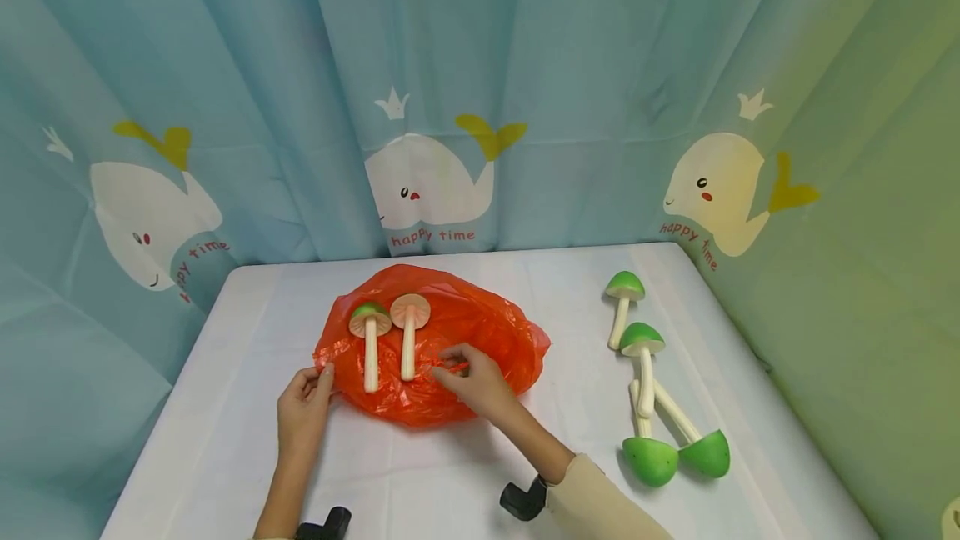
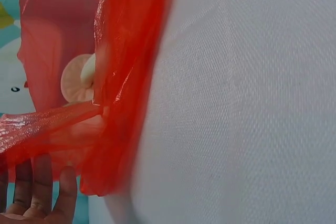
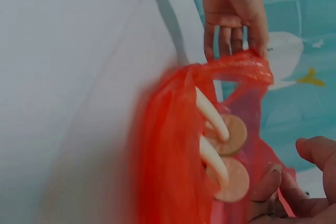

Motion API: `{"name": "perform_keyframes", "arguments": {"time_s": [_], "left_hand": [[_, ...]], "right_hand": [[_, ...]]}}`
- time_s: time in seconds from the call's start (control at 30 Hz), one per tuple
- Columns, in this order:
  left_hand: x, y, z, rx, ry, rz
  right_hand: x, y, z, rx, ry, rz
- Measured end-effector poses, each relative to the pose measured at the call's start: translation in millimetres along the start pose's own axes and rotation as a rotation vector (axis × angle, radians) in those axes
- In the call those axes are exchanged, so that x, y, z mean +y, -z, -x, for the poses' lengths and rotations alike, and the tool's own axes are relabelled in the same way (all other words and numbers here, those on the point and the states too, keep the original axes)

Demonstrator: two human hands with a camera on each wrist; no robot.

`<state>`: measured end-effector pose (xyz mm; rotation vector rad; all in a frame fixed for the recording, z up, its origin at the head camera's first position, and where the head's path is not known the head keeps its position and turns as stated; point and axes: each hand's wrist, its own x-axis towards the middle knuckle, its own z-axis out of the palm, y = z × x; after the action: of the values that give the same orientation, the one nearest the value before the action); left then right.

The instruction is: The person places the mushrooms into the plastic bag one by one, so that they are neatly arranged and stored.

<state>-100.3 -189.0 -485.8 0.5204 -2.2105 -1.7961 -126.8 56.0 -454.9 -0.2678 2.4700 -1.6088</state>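
A red plastic bag [image 1: 465, 315] lies spread on the table, its mouth partly open in the wrist views. Two toy mushrooms are at the bag: a green-capped mushroom [image 1: 371, 348] and, right of it, a mushroom with its pale underside showing [image 1: 408, 340]. My left hand [image 1: 302, 415] pinches the bag's left edge between thumb and fingers. Over the bag's front right part is my right hand [image 1: 480, 382], thumb and fingers apart with nothing gripped between them. In the right wrist view, both pale cap undersides [image 3: 231, 179] show inside the bag.
Several green-capped toy mushrooms [image 1: 642, 348] lie in a loose group on the right of the white table [image 1: 570, 423]. A blue curtain [image 1: 585, 107] with printed whales hangs behind the table, and green cloth [image 1: 862, 298] hangs on the right.
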Motion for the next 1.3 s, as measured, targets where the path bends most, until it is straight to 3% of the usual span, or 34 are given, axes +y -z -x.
{"name": "perform_keyframes", "arguments": {"time_s": [0.3,0.57,1.0,1.3], "left_hand": [[-1.5,-0.2,-2.5,-0.019,0.017,-0.002],[-2.6,-0.8,-5.7,-0.029,0.02,0.003],[-5.3,2.4,-4.8,-0.034,0.033,-0.002],[-6.5,3.8,-5.0,-0.042,0.041,0.023]], "right_hand": [[11.8,32.8,25.0,-0.054,-0.003,-0.011],[23.5,63.6,42.0,-0.006,-0.017,-0.066],[49.5,143.9,69.0,0.293,-0.147,0.02],[71.0,200.6,88.4,0.415,-0.24,0.135]]}}
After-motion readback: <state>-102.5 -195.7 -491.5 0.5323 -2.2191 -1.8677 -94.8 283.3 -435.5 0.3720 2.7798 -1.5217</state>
